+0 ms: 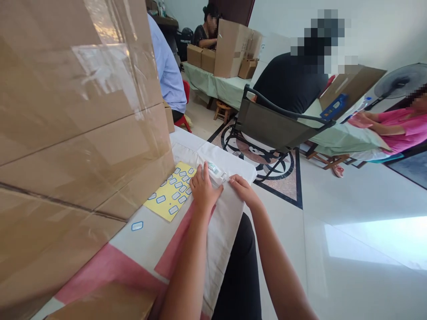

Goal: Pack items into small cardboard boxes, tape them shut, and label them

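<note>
In the head view, the person's left hand (203, 190) curls around a small, oblong white plastic object (216, 173) with a pale green panel at the centre of the frame, fingers on one side and thumb on the other. The right hand (244, 190) is at its far end, thumb and forefinger drawn together; whether they grip anything cannot be told. The object sits on a white cloth with pink panels (223, 218), just beside a yellow rectangular sheet (171, 214) of white, blue-edged labels, their print too small to read. One loose blue-edged label (137, 226) lies at lower centre-left. Tall brown cardboard cartons (73, 129), wrapped in clear tape, fill the left. Pale lettering on a black bag (186, 42), upper centre-left, appears to begin "PROJE". At upper right, a blue package (334, 106) carries unreadable marks before a brown cardboard panel (350, 86), near a person in a black shirt (290, 84) and another in pink (407, 129).
</note>
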Available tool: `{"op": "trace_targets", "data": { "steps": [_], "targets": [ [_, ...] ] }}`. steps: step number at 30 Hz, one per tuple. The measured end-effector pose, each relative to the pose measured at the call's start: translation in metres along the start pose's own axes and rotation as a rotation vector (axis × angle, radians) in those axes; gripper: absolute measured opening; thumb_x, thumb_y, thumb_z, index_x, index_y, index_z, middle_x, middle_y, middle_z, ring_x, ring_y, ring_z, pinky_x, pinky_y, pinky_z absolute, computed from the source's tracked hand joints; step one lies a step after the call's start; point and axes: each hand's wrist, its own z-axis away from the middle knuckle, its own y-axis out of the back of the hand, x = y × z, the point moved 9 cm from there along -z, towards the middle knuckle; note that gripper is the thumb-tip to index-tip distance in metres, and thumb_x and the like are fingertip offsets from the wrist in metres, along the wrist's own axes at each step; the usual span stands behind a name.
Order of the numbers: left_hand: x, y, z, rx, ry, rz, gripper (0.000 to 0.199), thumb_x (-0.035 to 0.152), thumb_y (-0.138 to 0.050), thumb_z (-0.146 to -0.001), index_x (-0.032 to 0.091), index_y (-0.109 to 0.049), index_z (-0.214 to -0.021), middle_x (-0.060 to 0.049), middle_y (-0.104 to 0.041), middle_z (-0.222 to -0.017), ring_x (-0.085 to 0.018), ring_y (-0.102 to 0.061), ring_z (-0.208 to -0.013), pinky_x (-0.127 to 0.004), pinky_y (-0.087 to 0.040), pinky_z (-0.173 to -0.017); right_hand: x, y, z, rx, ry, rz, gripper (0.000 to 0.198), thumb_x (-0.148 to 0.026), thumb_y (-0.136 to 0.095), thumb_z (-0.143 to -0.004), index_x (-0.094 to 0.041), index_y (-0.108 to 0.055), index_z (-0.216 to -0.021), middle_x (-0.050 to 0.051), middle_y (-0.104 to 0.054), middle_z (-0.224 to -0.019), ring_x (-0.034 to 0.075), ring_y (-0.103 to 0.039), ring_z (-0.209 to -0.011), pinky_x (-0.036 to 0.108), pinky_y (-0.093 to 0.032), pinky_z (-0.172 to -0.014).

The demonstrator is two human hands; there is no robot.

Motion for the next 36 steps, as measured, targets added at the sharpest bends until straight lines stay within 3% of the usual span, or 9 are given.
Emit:
{"op": "trace_targets", "data": {
  "steps": [4,13,22,36],
  "targets": [
    [0.000,0.000,0.000,0.013,-0.005,-0.006,0.103,0.041,-0.078,-0.073,0.020,-0.026,-0.160,-0.016,-0.042,-0.160,-0.033,-0.046,-0.142,-0.049,-0.036,-0.118,-0.004,-0.004,-0.001,0.009,0.052,0.028,0.039,-0.060,-0.051,-0.091,-0.024,-0.064,-0.086,0.002,-0.063,-0.092,0.023,-0.050,-0.100,0.037,-0.038,-0.098],
    [-0.003,0.001,0.000,0.020,0.001,0.007,0.103,0.044,-0.079,-0.073,0.022,-0.027,-0.159,-0.015,-0.043,-0.159,-0.032,-0.046,-0.143,-0.047,-0.037,-0.117,-0.001,-0.007,-0.009,0.067,0.008,0.052,0.047,-0.064,-0.054,-0.086,-0.023,-0.049,-0.065,0.000,-0.053,-0.070,0.020,-0.049,-0.081,0.033,-0.041,-0.076],
    [-0.003,0.003,-0.002,-0.010,0.019,0.016,0.101,0.045,-0.078,-0.074,0.020,-0.028,-0.159,-0.017,-0.043,-0.160,-0.032,-0.047,-0.142,-0.047,-0.038,-0.117,-0.002,-0.007,-0.007,0.073,0.019,0.047,0.040,-0.060,-0.056,-0.084,-0.023,-0.055,-0.068,0.001,-0.056,-0.069,0.021,-0.050,-0.080,0.033,-0.042,-0.073],
    [-0.003,0.002,-0.003,-0.022,0.040,0.018,0.100,0.044,-0.078,-0.073,0.022,-0.030,-0.158,-0.015,-0.044,-0.159,-0.032,-0.048,-0.142,-0.046,-0.037,-0.117,-0.005,-0.015,-0.024,-0.040,0.103,0.060,0.034,-0.050,-0.056,-0.082,-0.023,-0.049,-0.063,-0.001,-0.048,-0.065,0.018,-0.043,-0.071,0.032,-0.036,-0.070]
  ]
}}
